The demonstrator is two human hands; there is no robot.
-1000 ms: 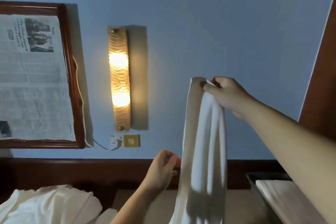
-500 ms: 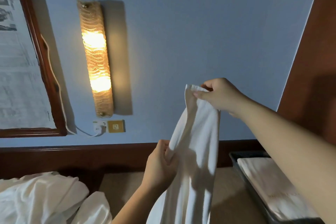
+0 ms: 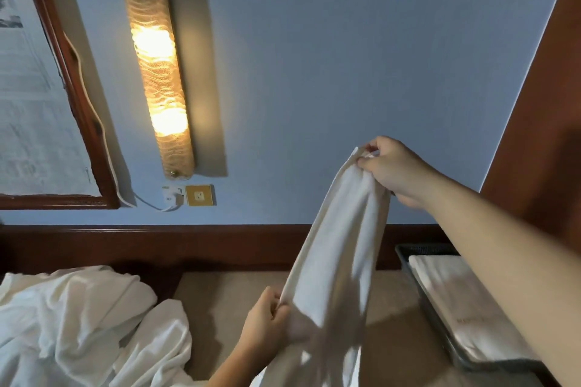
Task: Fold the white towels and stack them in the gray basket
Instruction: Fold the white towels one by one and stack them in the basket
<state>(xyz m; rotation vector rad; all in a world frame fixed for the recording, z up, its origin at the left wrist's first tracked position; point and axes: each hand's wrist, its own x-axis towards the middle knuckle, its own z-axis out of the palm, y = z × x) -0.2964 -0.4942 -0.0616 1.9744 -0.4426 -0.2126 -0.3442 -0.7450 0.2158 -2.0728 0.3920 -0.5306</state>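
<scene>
A white towel (image 3: 339, 248) hangs bunched in the air in front of me. My right hand (image 3: 393, 170) pinches its top corner up high. My left hand (image 3: 267, 320) grips the towel's left edge lower down, close to the beige surface. At the right edge stands the gray basket (image 3: 423, 295), with a folded white towel (image 3: 462, 308) lying flat inside it. My right forearm crosses over part of the basket and hides its right side.
A heap of unfolded white towels (image 3: 78, 324) lies at the lower left on the beige surface (image 3: 217, 308). Behind runs a dark wood headboard (image 3: 157, 245). On the blue wall hang a lit lamp (image 3: 157, 72), a socket (image 3: 199, 195) and a framed newspaper (image 3: 31, 104).
My left hand has reached the towel and taken hold of its left edge, then slid down it. My right hand has come lower and further right. The view has tilted down.
</scene>
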